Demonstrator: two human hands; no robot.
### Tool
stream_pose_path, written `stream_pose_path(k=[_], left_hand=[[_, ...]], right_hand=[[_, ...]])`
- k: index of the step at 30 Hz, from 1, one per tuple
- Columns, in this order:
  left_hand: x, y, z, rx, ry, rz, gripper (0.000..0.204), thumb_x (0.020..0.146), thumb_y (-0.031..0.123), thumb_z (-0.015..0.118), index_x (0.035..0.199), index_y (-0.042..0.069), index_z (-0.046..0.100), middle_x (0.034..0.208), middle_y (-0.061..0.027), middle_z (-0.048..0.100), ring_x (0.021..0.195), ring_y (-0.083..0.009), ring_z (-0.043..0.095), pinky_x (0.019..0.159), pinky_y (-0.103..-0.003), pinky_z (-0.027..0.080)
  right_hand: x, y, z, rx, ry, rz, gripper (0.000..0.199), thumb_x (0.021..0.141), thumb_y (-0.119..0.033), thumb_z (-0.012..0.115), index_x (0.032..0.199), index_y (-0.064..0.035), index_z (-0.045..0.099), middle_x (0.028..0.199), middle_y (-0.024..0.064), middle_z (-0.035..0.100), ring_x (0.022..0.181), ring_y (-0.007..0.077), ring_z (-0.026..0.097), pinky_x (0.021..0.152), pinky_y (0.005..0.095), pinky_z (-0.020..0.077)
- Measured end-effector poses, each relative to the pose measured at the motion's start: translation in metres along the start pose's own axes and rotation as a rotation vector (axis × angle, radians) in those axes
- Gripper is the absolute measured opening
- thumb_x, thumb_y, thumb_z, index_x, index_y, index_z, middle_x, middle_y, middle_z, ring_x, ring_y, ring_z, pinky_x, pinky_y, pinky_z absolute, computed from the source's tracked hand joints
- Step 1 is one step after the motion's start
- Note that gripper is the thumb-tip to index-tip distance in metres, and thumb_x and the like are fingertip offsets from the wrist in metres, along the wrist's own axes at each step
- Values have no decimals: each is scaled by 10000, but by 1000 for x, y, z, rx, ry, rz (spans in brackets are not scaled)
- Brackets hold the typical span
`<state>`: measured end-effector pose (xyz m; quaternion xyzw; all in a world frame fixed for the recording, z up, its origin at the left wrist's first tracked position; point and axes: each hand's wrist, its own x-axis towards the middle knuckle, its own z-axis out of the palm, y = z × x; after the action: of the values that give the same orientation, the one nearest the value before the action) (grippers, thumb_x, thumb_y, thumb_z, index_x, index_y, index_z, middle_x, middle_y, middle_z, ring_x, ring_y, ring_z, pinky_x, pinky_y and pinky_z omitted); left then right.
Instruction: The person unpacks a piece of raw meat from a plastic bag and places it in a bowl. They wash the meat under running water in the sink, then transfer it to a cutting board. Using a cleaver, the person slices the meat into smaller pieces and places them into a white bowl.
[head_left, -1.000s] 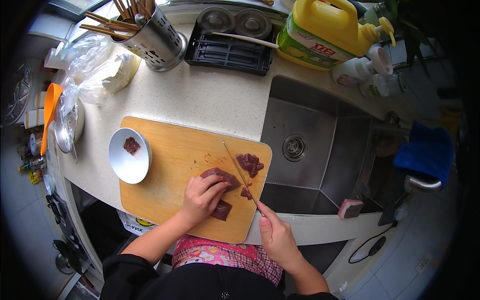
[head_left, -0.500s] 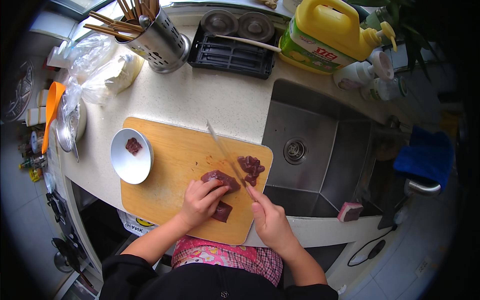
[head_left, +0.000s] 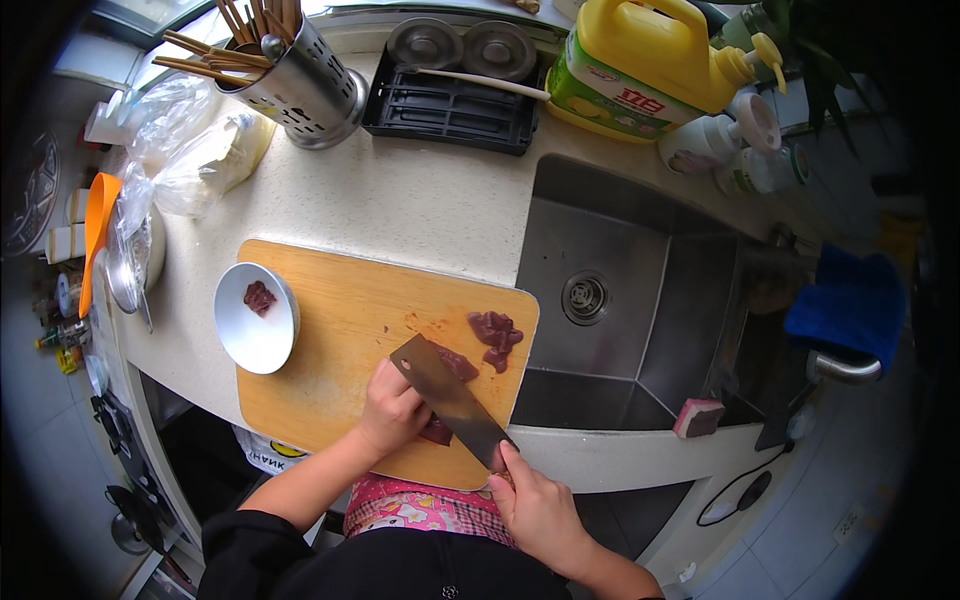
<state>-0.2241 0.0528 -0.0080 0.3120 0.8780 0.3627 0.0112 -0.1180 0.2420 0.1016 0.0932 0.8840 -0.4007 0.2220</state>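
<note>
- Pale speckled worktop (head_left: 420, 200) runs along a steel sink (head_left: 640, 290), seen from above; a wooden cutting board (head_left: 340, 330) lies at the near edge, just left of the basin.
- On the board, the left hand (head_left: 395, 410) presses down with curled fingers on a dark red piece of meat (head_left: 445, 400), closed over it so that only the ends show beyond the blade.
- The right hand (head_left: 535, 505) is wrapped shut around the handle of a cleaver (head_left: 450, 395), whose broad blade lies slantwise across the meat, tip pointing away toward the board's middle and flat side close against the left knuckles.
- A small heap of cut pieces (head_left: 495, 335) sits near the board's right edge, apart from the blade.
- A white bowl (head_left: 255, 320) stands on the board's left end with one meat scrap (head_left: 260, 297) inside.
- Farther back: a steel utensil holder (head_left: 305, 85) with chopsticks, a black tray (head_left: 450, 100), a yellow detergent jug (head_left: 650, 55), clear bags (head_left: 190, 150) at the left, and a pink sponge (head_left: 697, 417) on the sink's front ledge.
- For a clean slice, my judgement is that the left fingertips should stay tucked behind the knuckles, with the blade's flat riding against them as a guide.
- The meat looks soft and slippery, so a drawing stroke would likely serve better than a straight push, which could squash it or skid it sideways.
- The piece lies near the board's front edge; holding it firmly should stop it sliding off toward the body.
</note>
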Motion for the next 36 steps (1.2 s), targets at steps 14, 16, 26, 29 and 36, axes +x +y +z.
stream_pose_path(k=[14, 16, 26, 29, 36], left_hand=[[-8, -9, 4, -55, -56, -47, 263, 605, 10, 673, 865, 46, 657, 929, -129, 631, 870, -346, 593, 768, -427, 485], [-9, -9, 5, -83, -66, -60, 268, 596, 1, 668, 860, 44, 650, 941, -132, 622, 877, -347, 584, 765, -424, 485], [2, -1, 1, -45, -13, -38, 207, 611, -13, 671, 811, 27, 637, 858, -121, 608, 802, -321, 585, 719, -395, 473], [4, 1, 0, -51, -45, -35, 185, 625, -11, 674, 801, 22, 628, 825, -113, 593, 772, -302, 579, 672, -374, 454], [9, 9, 0, -38, 12, -55, 193, 637, -22, 680, 818, 18, 624, 875, -116, 601, 771, -289, 583, 640, -361, 438]], right_hand=[[43, -7, 25, -148, 115, -94, 523, 875, -382, 579, 1173, 47, 543, 580, 107, 563, 453, 246, 590, 402, 349, 483], [55, -13, 28, -235, 118, -122, 525, 872, -387, 582, 1168, 45, 547, 574, 106, 562, 458, 244, 596, 401, 349, 485], [36, 9, 22, -116, 102, -97, 478, 879, -352, 579, 1148, 41, 541, 627, 145, 611, 515, 293, 626, 457, 377, 517], [68, 5, 30, -6, 140, -140, 454, 887, -324, 573, 1157, 38, 530, 676, 163, 628, 559, 326, 631, 489, 395, 523], [40, 19, 12, 133, 147, -132, 439, 897, -289, 567, 1193, 31, 514, 764, 177, 646, 601, 342, 636, 519, 413, 520]])
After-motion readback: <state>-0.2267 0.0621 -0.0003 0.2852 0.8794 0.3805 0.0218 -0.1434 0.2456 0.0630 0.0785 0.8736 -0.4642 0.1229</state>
